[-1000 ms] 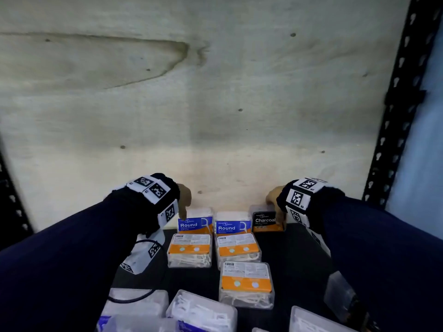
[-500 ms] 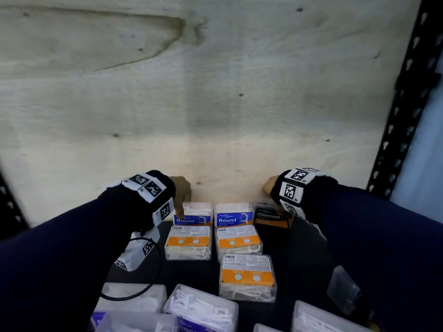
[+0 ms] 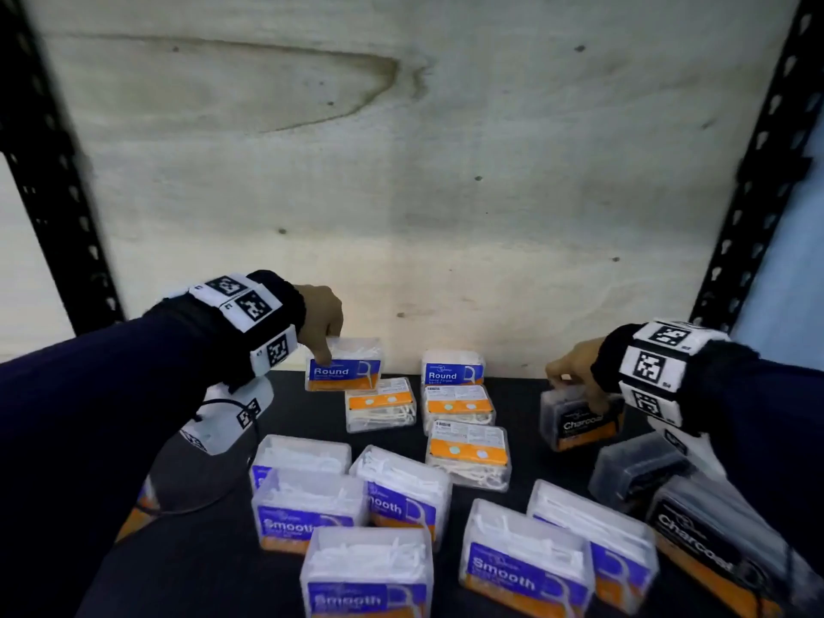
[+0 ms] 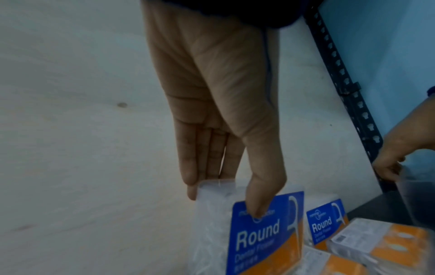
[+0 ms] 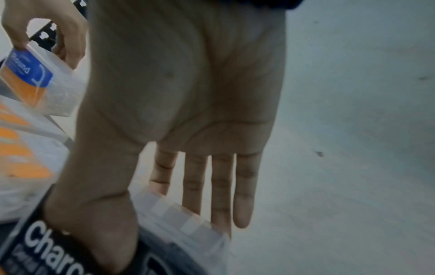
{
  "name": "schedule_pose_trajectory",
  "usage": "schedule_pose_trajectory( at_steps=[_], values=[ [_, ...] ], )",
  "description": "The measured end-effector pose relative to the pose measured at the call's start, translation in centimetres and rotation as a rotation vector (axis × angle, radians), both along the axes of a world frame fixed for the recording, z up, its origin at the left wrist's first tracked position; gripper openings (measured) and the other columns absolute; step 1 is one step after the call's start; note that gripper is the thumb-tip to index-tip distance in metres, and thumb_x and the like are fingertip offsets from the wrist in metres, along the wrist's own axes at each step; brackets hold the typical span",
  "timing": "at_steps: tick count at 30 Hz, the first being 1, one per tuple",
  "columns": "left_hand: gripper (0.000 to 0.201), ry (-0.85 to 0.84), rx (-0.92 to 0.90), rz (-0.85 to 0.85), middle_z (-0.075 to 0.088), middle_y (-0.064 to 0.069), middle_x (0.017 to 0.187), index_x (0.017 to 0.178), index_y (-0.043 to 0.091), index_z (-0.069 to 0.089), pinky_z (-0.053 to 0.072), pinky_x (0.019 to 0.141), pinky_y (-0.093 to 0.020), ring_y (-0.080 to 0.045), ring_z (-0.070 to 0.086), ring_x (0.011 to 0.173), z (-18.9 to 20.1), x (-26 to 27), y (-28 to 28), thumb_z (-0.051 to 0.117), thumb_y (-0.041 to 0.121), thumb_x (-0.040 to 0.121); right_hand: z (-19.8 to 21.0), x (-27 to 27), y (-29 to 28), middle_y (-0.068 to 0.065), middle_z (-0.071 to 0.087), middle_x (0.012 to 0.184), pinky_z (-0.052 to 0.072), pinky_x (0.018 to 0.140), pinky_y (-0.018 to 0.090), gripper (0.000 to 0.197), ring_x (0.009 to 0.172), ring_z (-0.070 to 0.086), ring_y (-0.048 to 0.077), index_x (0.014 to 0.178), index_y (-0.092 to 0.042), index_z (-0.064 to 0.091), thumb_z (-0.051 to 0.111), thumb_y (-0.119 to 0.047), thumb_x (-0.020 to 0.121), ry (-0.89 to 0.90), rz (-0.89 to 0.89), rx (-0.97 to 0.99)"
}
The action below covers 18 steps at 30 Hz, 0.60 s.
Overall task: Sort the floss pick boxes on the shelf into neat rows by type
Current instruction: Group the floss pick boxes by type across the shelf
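My left hand (image 3: 327, 350) pinches a clear "Round" box (image 3: 343, 368) near the back wall, thumb on its blue label and fingers behind it. The left wrist view shows that hand (image 4: 235, 188) on the same Round box (image 4: 259, 234). A second Round box (image 3: 452, 368) stands to the right of it. My right hand (image 3: 575, 381) grips a dark "Charcoal" box (image 3: 579, 423) at the right. In the right wrist view the hand (image 5: 169, 219) has its thumb on the front of the Charcoal box (image 5: 58, 247) and its fingers behind.
Three orange-labelled boxes (image 3: 466, 452) lie flat mid-shelf. Several "Smooth" boxes (image 3: 521, 568) crowd the front. Two more Charcoal boxes (image 3: 709, 541) sit front right. A plywood back wall (image 3: 401, 171) and black uprights (image 3: 758, 194) bound the black shelf (image 3: 526, 439).
The left hand has carried its Round box away from the second one, to the left. The right hand has drawn the Charcoal box to the right and forward, out of the back row.
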<state>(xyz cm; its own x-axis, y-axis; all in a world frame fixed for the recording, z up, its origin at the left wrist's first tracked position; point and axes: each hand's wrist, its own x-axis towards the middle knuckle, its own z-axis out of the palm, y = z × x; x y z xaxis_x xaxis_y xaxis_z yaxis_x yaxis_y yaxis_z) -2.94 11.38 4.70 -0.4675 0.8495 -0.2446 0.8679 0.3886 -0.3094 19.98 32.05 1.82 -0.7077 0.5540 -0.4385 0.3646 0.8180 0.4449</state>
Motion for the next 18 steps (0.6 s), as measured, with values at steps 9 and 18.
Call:
schedule_pose_trajectory(
  at_steps=[9,18],
  values=[
    [0.034,-0.052,0.017,-0.015,0.059,-0.006,0.090,0.105,0.003,0.068,0.035,0.055,-0.020,-0.017,0.048,0.079,0.7,2.5,-4.7,0.065,0.029,0.083,-1.0,4.5,-1.2,-0.002,0.057,0.104,0.047,0.087,0.033,0.024,0.099,0.056,0.020,0.080,-0.034,0.049,0.057,-0.020,0.062,0.029,-0.093,-0.032],
    [0.037,-0.044,0.169,-0.005,0.065,0.000,0.092,0.110,0.012,0.068,0.049,0.074,-0.026,-0.013,0.054,0.082,2.4,4.1,-9.4,0.066,0.032,0.080,2.6,5.3,-4.0,0.005,0.059,0.125,0.040,0.082,0.020,0.044,0.111,0.055,0.019,0.131,-0.012,0.051,0.057,-0.012,0.087,0.293,-0.136,-0.094]
  ],
)
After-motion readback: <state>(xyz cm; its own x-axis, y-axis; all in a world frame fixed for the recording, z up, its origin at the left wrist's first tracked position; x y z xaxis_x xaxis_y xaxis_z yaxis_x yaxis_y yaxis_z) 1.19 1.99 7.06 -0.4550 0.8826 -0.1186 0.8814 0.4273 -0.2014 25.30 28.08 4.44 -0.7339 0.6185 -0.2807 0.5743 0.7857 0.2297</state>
